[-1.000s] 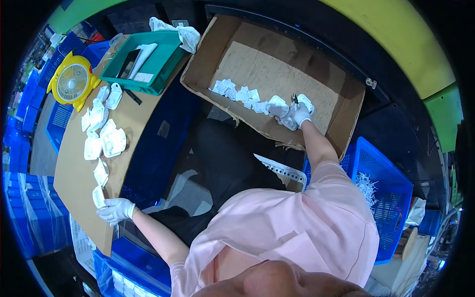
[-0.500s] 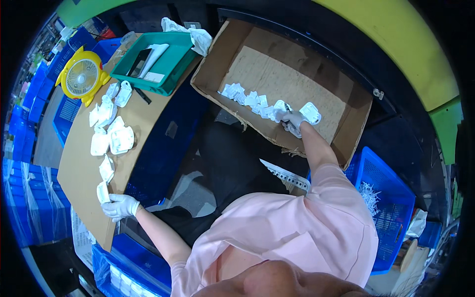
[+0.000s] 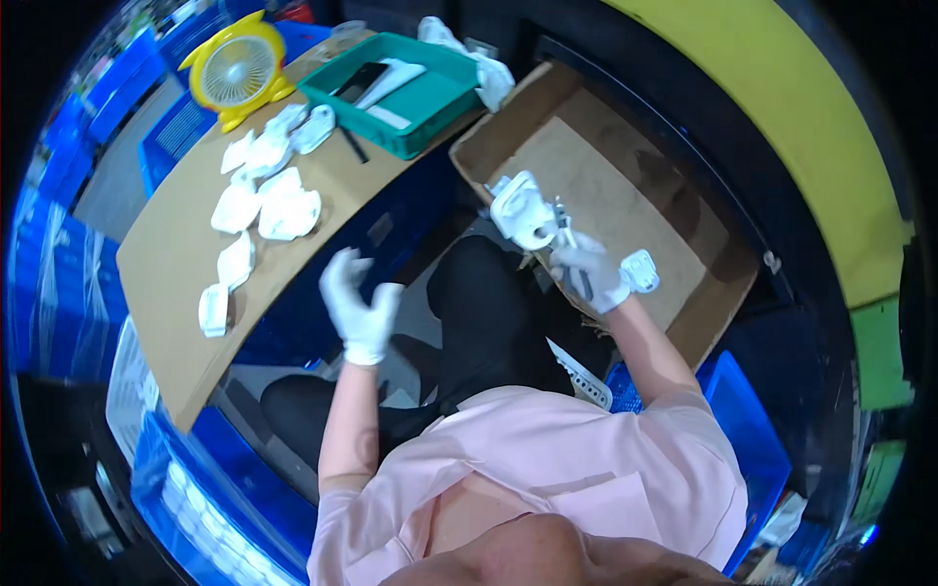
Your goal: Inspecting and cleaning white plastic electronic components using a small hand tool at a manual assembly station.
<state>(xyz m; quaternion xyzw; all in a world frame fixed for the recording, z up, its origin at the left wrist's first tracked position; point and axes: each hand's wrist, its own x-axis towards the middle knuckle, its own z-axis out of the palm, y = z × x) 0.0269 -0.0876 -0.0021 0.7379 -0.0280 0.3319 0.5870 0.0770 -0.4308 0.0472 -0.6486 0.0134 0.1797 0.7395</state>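
My left hand (image 3: 359, 305), in a white glove, is raised between the table and my lap. Its fingers are apart and nothing is in them. Over the near side of the cardboard box, my gloved right hand (image 3: 589, 272) is closed round a small hand tool (image 3: 562, 223) with a metal tip and a dark handle; its exact kind is unclear. Just beyond the tip is a white molded plastic part (image 3: 521, 207); whether it is gripped too I cannot tell. Another white plastic part (image 3: 640, 271) lies in the box beside my right wrist.
More white parts (image 3: 290, 207) lie along the curved brown table (image 3: 166, 293). Behind them stand a yellow fan (image 3: 237, 70) and a green tray (image 3: 420, 137) with a dark phone-like object. Blue crates (image 3: 747, 420) flank me, and the cardboard box (image 3: 703, 337) has raised walls.
My left hand has let go of the white part at the table edge and moved right, opening. My right hand has come up with the tool, and the view has shifted.
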